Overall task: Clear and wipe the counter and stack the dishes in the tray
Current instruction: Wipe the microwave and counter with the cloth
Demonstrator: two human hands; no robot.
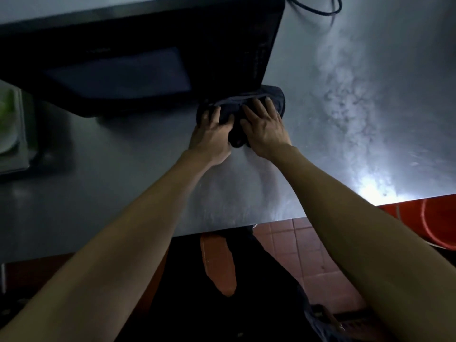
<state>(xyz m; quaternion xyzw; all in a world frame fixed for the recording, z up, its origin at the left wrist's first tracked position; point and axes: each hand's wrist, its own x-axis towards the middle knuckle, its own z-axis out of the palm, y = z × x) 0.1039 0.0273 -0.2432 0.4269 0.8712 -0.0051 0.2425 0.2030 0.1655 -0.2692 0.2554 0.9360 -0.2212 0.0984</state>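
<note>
A dark cloth [272,98] lies bunched on the steel counter [345,119], right at the front right corner of a black microwave [153,58]. My left hand [212,134] grips the cloth's left part, its fingers curled into the fabric. My right hand [265,127] presses flat on the cloth's right part with its fingers spread. Wet streaks show on the counter to the right of the cloth. At the far left edge stands a tray [17,154] with a white plate [7,144] in it, only partly in view.
A black cable [318,8] runs over the counter behind the microwave. The counter's front edge runs below my forearms, with red floor tiles [308,255] under it. A red bucket [439,218] stands on the floor at the right.
</note>
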